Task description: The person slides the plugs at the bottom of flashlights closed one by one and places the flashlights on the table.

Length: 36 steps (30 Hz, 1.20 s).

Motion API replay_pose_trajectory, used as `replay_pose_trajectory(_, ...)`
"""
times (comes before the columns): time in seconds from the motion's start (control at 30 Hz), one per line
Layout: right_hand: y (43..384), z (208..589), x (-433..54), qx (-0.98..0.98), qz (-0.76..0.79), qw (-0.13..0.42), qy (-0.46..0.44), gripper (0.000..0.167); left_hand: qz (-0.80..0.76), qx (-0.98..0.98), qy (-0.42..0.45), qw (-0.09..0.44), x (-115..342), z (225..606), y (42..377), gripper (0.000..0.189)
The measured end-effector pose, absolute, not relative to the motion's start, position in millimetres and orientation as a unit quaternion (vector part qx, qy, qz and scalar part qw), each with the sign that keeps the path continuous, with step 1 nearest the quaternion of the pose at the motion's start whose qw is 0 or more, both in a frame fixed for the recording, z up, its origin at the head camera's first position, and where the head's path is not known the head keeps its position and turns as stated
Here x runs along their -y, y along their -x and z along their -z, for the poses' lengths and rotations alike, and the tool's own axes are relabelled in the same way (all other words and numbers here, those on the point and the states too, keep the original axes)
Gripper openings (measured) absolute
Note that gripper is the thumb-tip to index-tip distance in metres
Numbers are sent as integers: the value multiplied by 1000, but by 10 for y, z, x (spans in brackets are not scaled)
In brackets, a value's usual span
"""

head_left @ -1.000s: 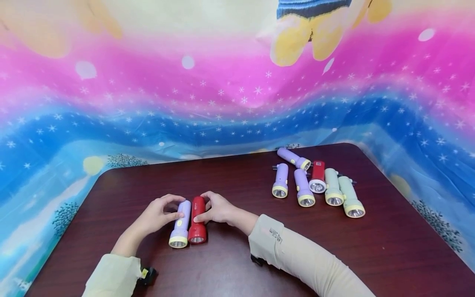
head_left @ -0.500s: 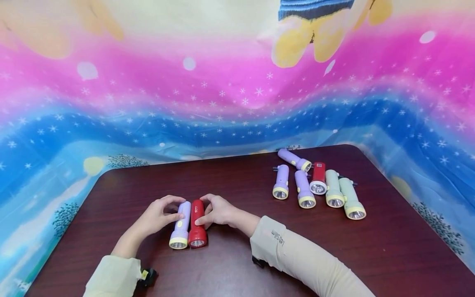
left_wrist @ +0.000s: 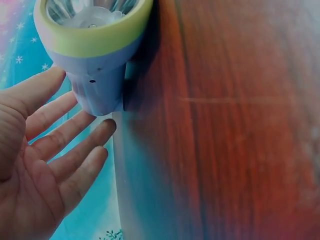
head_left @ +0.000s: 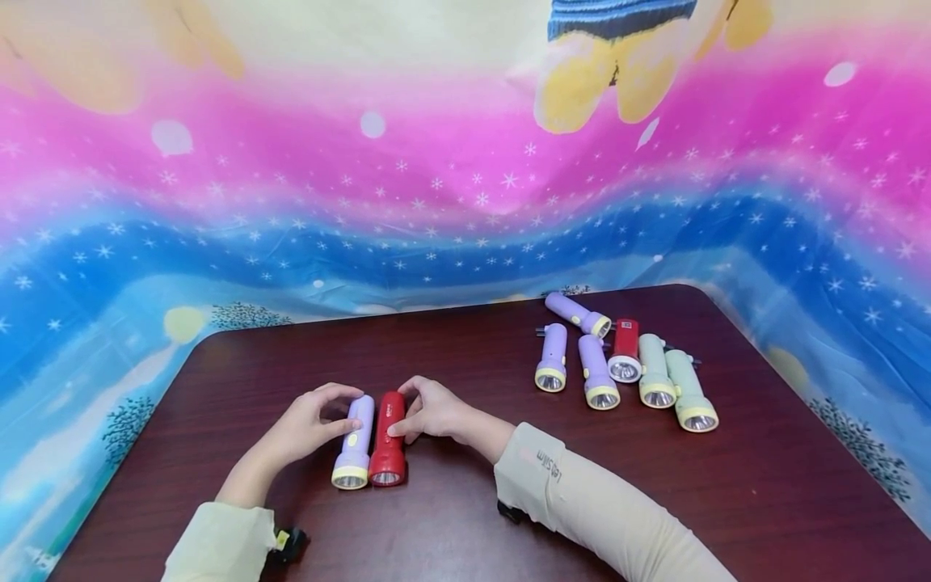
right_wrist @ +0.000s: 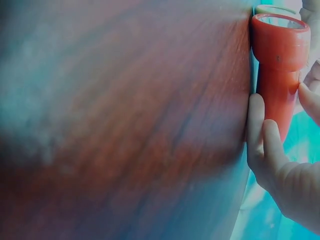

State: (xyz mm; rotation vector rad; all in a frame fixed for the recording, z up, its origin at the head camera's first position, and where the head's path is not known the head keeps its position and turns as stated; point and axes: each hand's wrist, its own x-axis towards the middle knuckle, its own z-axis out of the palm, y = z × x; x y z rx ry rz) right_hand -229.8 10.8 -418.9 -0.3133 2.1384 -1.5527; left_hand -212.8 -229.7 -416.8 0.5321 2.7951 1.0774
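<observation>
Two flashlights lie side by side at the front left of the table, lens ends toward me. The lilac flashlight [head_left: 354,449] has a yellow rim; my left hand [head_left: 309,422] holds it between thumb and fingers at its back half. Just to its right is the red flashlight [head_left: 388,453], which my right hand [head_left: 436,412] holds with the thumb on its body and the fingers at its far end. From the left wrist, the lilac flashlight's lens head [left_wrist: 95,42] shows above the spread fingers [left_wrist: 75,135]. The right wrist view shows the red flashlight [right_wrist: 280,55] beside the fingers [right_wrist: 265,135].
At the back right of the dark wooden table [head_left: 465,517] lie several more flashlights: lilac ones such as one lilac flashlight [head_left: 598,376], a red flashlight with a white rim [head_left: 624,347], and pale green ones, including a pale green flashlight [head_left: 687,384]. A printed cloth [head_left: 451,218] hangs behind.
The red flashlight has slid slightly toward me, so its lens end now lines up closely with the lilac one's. My right thumb has shifted slightly right; the left hand stays put.
</observation>
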Motion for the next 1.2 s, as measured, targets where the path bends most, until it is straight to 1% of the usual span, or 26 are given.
replay_pose_trajectory(0.2, 2297, 4182, -138, -781, 566, 232, 121, 55, -337, -919, -199, 38, 2215, 4120, 2061, 53)
replay_pose_trajectory(0.4, 2310, 4162, -210, -786, 558, 222, 146, 57, -330, -918, -216, 50, 2105, 4092, 1998, 68)
replay_pose_trajectory(0.53, 2315, 4155, -277, -792, 550, 213, 156, 57, -327, -917, -221, 56, 2057, 4104, 1988, 74)
replay_pose_trajectory(0.87, 2312, 4136, -555, -811, 525, 184, 181, 58, -311, -918, -238, 63, 1992, 4153, 1978, 79)
replay_pose_trajectory(1.2, 2328, 4055, -883, -822, 520, 155, 175, 57, -300, -923, -233, 67, 1997, 4145, 1973, 84)
